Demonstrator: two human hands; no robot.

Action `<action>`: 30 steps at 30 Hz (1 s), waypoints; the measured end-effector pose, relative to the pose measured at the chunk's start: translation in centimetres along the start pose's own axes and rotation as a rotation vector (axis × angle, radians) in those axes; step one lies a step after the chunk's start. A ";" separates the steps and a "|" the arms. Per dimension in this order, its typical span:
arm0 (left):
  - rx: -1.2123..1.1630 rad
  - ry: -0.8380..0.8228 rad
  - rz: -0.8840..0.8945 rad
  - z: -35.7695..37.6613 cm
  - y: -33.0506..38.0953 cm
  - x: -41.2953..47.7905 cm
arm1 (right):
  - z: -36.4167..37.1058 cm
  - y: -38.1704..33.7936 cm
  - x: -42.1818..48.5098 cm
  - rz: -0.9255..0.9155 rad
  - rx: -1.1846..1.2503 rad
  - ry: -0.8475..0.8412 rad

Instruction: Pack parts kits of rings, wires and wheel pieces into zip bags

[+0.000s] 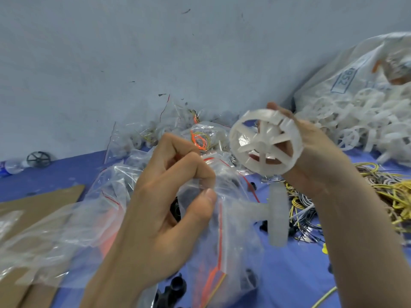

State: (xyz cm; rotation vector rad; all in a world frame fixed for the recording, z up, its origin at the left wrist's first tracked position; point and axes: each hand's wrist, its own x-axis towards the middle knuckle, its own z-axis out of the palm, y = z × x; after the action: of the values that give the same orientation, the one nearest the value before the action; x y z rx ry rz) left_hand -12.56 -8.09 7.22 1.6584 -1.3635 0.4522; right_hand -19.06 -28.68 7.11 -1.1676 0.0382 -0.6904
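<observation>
My left hand (169,196) pinches the top of a clear zip bag (224,245) with a red seal line; orange wire and dark pieces show inside it. A white wheel-and-axle piece (275,216) hangs blurred just right of the bag. My right hand (311,152) grips a white spoked wheel (264,143) by its rim, held up to the right of the bag's mouth. Black rings (175,285) lie on the blue table (300,274) below the bag.
A big sack of white wheel pieces (360,112) fills the right back. Yellow and grey wires (389,192) lie at the right. Filled and empty zip bags (155,138) pile at centre back. Cardboard (40,201) and loose bags sit at left; a dark wheel (39,159) stands by the wall.
</observation>
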 end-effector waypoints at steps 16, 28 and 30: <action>0.000 0.028 -0.063 -0.6 -0.9 -0.2 | 4.3 1.3 0.9 0.181 -0.050 -0.304; -0.084 -0.072 0.048 -0.1 -2.4 -0.2 | 2.7 -1.2 0.7 -0.017 -0.758 -0.455; -0.144 -0.074 0.022 0.2 -2.7 -0.3 | 3.2 -2.7 1.3 0.017 -0.970 -0.534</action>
State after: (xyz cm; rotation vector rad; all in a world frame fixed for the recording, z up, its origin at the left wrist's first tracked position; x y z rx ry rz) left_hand -10.26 -8.19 5.79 1.5567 -1.4350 0.3001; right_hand -18.11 -27.26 11.12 -2.2523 -0.0773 -0.3017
